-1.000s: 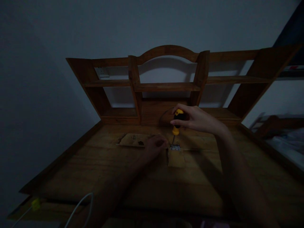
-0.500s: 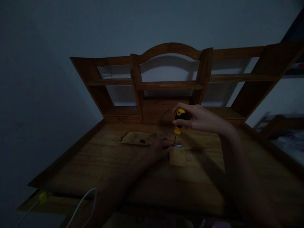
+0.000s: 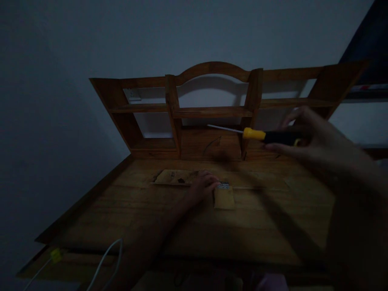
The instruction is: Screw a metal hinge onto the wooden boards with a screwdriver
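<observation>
While held (RH [image 3: 324,147]), 1 screwdriver [image 3: 254,133] points left.

No readable text, brand or number. Dark marks on the long, tan, ragged-ended wooden-looking strip [image 3: 169,176] don't resolve into letters. The small silver rectangular metal hinge [image 3: 223,185] is too small and dim to make out any stamping. Handle of the yellow-and-black screwdriver [image 3: 254,134]: nothing legible, partly covered by fingers. The red-and-white band [image 3: 365,87] at far right and small yellow tag-like piece [image 3: 56,255] at lower left: both too blurred to read.
</observation>
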{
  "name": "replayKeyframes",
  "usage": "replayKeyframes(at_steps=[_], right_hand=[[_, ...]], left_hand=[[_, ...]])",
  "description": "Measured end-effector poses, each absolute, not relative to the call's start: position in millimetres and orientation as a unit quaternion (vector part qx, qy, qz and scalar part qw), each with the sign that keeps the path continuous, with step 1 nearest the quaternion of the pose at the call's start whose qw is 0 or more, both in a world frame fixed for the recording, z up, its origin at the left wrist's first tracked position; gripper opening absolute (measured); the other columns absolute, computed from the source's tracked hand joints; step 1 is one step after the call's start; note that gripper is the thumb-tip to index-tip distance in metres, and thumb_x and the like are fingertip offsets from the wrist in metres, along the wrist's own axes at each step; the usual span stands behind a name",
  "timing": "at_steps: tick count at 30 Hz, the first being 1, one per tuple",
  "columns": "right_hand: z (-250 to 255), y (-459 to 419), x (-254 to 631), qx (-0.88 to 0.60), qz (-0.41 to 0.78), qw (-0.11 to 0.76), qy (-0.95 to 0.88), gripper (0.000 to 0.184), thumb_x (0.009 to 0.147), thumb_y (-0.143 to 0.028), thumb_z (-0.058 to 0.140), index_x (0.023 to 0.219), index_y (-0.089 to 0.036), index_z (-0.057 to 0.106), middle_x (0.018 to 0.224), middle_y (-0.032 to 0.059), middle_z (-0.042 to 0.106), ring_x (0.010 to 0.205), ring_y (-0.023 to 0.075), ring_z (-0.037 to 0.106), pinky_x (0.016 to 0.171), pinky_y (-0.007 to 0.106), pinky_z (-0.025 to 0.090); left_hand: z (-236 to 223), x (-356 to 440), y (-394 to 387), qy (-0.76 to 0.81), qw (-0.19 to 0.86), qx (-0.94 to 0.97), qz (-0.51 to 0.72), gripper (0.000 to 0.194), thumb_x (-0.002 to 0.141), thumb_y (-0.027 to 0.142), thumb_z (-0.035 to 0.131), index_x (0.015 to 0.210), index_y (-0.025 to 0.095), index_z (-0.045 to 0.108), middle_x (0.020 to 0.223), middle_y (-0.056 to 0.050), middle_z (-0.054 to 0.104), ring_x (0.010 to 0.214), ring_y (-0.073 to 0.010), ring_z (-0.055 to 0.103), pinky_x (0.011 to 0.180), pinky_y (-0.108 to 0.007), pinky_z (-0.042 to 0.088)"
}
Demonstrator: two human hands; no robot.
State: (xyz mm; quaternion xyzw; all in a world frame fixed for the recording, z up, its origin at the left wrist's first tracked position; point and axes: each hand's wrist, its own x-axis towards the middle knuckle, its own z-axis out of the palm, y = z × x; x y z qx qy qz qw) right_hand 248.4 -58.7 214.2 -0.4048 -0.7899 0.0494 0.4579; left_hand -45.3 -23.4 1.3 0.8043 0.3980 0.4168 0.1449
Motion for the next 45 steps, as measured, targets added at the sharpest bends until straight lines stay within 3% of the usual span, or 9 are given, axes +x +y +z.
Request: replayKeyframes(at_steps=[3,8,10,20,29,34,38,41,45], right_hand=[[173,-68,277,-0.456,0.076,0.353,-0.813,0.053,0.079,-0.053,0.075,0.121,-0.026,0.058,0.113,0.0084,0.070,0.097,0.0285,0.068,0.079,0.041,0.057],[93,-106,344,-0.537,0.151,0.322,-0.765,0.043,0.086,-0.052,0.065,0.125,-0.034,0.063,0.124,0.0046,0.069,0.111,0.0346,0.066,0.093,0.054,0.057],[69,-122,372,-0.540,0.167,0.311,-0.764,0.043,0.083,-0.049,0.070,0.124,-0.037,0.065,0.126,0.0051,0.069,0.113,0.0371,0.065,0.097,0.056,0.055],[5,-128,399,-0.556,0.220,0.277,-0.752,0.048,0.083,-0.047,0.066,0.126,-0.026,0.065,0.135,0.0100,0.064,0.123,0.0349,0.060,0.108,0.054,0.046],[1,-101,386,-0.503,0.134,0.312,-0.795,0.041,0.083,-0.039,0.066,0.123,-0.032,0.069,0.136,0.0098,0.060,0.128,0.0338,0.055,0.111,0.054,0.043],[24,-86,329,-0.464,0.127,0.313,-0.819,0.064,0.080,-0.037,0.072,0.141,-0.034,0.053,0.145,0.0103,0.051,0.135,0.0349,0.048,0.112,0.056,0.040],[42,-61,273,-0.408,0.153,0.278,-0.856,0.083,0.073,-0.045,0.081,0.148,-0.035,0.047,0.151,0.0104,0.046,0.138,0.0364,0.043,0.113,0.055,0.038],[54,-36,244,-0.361,0.227,0.249,-0.869,0.078,0.071,-0.049,0.082,0.142,-0.030,0.055,0.142,0.0111,0.053,0.132,0.0337,0.049,0.111,0.050,0.040],[56,-5,224,-0.360,0.348,0.249,-0.829,0.046,0.079,-0.056,0.073,0.110,-0.022,0.073,0.108,0.0067,0.071,0.102,0.0269,0.064,0.094,0.043,0.049]], left_hand=[[-1,-51,-21,0.372,0.136,0.831,0.391,0.035,0.085,0.045,0.073,0.112,0.023,0.069,0.110,-0.007,0.065,0.107,-0.0228,0.059,0.095,-0.038,0.047],[-9,-61,-15,0.348,0.120,0.884,0.289,0.093,0.056,0.066,0.085,0.136,0.026,0.057,0.131,-0.010,0.057,0.123,-0.0315,0.050,0.107,-0.047,0.038],[-9,-63,-13,0.351,0.104,0.896,0.253,0.102,0.053,0.070,0.084,0.141,0.029,0.053,0.135,-0.011,0.055,0.126,-0.0335,0.047,0.110,-0.050,0.033],[-8,-74,-10,0.335,0.027,0.918,0.209,0.080,0.071,0.064,0.075,0.143,0.038,0.051,0.140,-0.009,0.053,0.130,-0.0311,0.045,0.111,-0.047,0.033],[-8,-72,-11,0.313,0.046,0.921,0.228,0.067,0.075,0.058,0.075,0.137,0.039,0.058,0.136,-0.008,0.055,0.127,-0.0296,0.050,0.111,-0.050,0.036],[-8,-72,-9,0.327,0.069,0.913,0.233,0.060,0.077,0.054,0.077,0.133,0.040,0.062,0.135,-0.006,0.057,0.127,-0.0277,0.051,0.112,-0.048,0.036],[-6,-72,-6,0.322,0.132,0.902,0.254,0.037,0.092,0.042,0.063,0.129,0.035,0.065,0.130,-0.005,0.061,0.123,-0.0224,0.055,0.110,-0.042,0.041],[-2,-70,2,0.333,0.169,0.884,0.280,0.029,0.099,0.036,0.051,0.113,0.026,0.074,0.121,-0.007,0.066,0.115,-0.0200,0.061,0.105,-0.037,0.045],[3,-63,11,0.357,0.234,0.848,0.314,0.038,0.100,0.043,0.046,0.093,0.020,0.076,0.107,-0.006,0.071,0.102,-0.0181,0.066,0.097,-0.032,0.050]])
